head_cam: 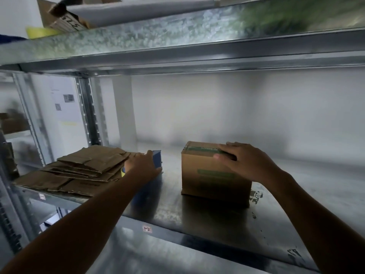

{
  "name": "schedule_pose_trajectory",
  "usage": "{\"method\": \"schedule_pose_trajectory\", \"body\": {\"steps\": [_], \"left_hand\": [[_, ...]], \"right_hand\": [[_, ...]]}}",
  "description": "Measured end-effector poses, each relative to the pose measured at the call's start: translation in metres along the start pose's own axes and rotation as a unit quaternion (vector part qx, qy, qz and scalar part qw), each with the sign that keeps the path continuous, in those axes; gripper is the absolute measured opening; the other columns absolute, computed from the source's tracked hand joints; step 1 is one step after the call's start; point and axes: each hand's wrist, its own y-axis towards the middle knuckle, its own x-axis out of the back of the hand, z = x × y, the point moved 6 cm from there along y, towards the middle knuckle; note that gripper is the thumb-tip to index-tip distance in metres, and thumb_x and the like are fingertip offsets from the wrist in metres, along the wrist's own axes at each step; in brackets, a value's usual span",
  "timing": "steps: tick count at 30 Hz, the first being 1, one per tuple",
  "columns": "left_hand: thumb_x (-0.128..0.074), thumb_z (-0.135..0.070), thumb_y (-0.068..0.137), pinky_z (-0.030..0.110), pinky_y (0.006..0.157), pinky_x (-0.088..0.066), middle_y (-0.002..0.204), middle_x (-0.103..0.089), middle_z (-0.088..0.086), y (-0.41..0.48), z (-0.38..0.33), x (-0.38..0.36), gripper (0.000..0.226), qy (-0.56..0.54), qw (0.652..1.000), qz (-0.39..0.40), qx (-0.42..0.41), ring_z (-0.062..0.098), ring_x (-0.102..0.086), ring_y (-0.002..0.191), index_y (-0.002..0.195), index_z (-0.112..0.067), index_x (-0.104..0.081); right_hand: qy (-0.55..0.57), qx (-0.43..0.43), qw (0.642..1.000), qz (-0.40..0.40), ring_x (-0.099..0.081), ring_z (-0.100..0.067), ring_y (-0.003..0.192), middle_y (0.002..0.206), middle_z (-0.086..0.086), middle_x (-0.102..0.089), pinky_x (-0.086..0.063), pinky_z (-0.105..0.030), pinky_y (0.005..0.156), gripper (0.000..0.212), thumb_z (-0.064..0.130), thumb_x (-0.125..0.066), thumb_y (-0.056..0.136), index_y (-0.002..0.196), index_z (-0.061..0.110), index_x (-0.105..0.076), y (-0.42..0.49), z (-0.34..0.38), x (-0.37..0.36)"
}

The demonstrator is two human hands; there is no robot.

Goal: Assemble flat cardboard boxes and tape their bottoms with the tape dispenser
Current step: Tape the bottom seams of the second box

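Fingers [138, 155] of the left hand [142, 166] curl over the blue tape dispenser [157, 158], just right of the stack of flat cardboard boxes [79, 171] on the metal shelf [296, 186]. Further right stands a taped assembled box [211, 178]; the right hand [244, 161] rests on its top, fingers spread fairly straight.

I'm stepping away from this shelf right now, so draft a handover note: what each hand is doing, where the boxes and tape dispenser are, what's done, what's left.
Left hand: its grip is curled over the blue tape dispenser, which stands on the shelf beside the flats.
Right hand: lies open on top of the assembled box, thumb on its front face.
Done: that one box is folded up, with green tape along its upper seam.
Left: the stack of flat cardboard boxes at the shelf's left end, not yet assembled or taped.
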Motion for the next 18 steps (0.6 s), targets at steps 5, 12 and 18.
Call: {"method": "schedule_pose_trajectory", "body": {"steps": [5,12,18], "left_hand": [[-0.065,-0.064,0.087,0.044,0.093,-0.054,0.126,-0.063,0.009,0.001,-0.001,-0.002,0.073,0.02,1.0,0.001,-0.009,0.03,-0.061,0.116,0.141,-0.023,-0.038],[-0.067,-0.06,0.087,0.037,0.079,-0.049,0.121,-0.069,0.004,0.009,0.018,-0.003,0.065,-0.026,0.999,-0.022,-0.032,0.027,-0.065,0.105,0.142,-0.035,-0.042],[-0.06,-0.064,0.091,0.043,0.095,-0.053,0.139,-0.06,0.007,0.013,0.013,0.02,0.077,-0.12,0.989,-0.045,-0.072,0.029,-0.061,0.117,0.155,-0.039,-0.024]], "right_hand": [[0.005,-0.012,1.0,0.015,-0.046,-0.025,0.139,0.153,0.002,-0.049,-0.04,-0.043,0.105,0.087,0.087,-0.01,0.082,0.148,0.042,-0.043,-0.004,0.0,-0.001],[0.021,-0.029,0.999,0.015,-0.046,-0.025,0.138,0.152,0.004,-0.05,-0.039,-0.043,0.106,0.089,0.089,-0.013,0.079,0.147,0.043,-0.045,-0.006,-0.001,0.0],[0.027,-0.025,0.999,0.012,-0.052,-0.023,0.131,0.144,0.003,-0.057,-0.04,-0.036,0.096,0.078,0.084,-0.022,0.087,0.145,0.039,-0.05,-0.005,0.0,0.0]]}}
